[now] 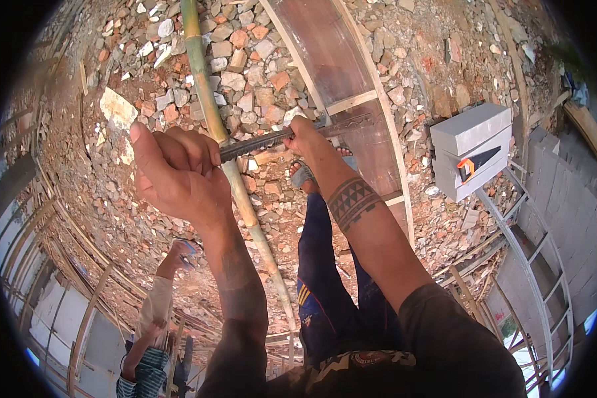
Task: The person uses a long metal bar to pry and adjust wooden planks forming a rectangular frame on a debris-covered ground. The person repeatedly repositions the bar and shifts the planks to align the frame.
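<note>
- The ground [438, 89] is reddish-brown earth, thickly strewn with rubble [262, 96]: broken grey stones, orange brick pieces and pale chips.
- A large, flat cream-coloured fragment [118, 108] lies among the stones on the left.
- A long greenish-yellow bamboo pole [202, 86] runs over the rubble from the upper edge toward the lower middle.
- To its right lies a long brown panel [322, 50] with pale wooden edging and crosspieces.
- Farther right, pale grey blocks [467, 132] stand together on the ground; against their light face lies a handsaw [467, 170] with an orange handle and black blade.
</note>
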The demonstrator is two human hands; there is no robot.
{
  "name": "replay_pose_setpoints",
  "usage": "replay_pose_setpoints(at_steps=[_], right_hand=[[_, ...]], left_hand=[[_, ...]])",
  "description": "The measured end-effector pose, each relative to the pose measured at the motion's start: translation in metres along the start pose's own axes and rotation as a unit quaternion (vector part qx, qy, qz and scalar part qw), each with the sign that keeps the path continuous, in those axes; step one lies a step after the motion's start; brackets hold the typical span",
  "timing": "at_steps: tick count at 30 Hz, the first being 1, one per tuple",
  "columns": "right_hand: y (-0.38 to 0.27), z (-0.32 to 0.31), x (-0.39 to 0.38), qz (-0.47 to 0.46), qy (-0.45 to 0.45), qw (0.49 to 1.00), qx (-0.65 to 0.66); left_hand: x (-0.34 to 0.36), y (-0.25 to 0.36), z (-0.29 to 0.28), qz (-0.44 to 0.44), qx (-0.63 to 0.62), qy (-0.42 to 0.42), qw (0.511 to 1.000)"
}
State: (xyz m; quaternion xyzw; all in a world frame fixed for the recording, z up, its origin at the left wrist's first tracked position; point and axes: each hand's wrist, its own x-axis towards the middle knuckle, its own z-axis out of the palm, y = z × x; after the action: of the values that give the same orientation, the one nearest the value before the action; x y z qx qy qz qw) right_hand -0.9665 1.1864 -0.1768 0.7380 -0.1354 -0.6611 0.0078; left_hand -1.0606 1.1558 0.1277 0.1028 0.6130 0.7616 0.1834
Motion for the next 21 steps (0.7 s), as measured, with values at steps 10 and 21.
replay_pose_setpoints(at_steps=[10,21], right_hand=[[0.059,-0.104,-0.012,-0.076,-0.098,0.992,-0.032],[0.118,-0.211,0.017,-0.012,-0.028,0.992,-0.119]], left_hand=[[-0.137,0.027,-0.068,0.053,0.000,-0.410,0.911],[-0.288,0.015,-0.160,-0.073,0.130,-0.705,0.693]])
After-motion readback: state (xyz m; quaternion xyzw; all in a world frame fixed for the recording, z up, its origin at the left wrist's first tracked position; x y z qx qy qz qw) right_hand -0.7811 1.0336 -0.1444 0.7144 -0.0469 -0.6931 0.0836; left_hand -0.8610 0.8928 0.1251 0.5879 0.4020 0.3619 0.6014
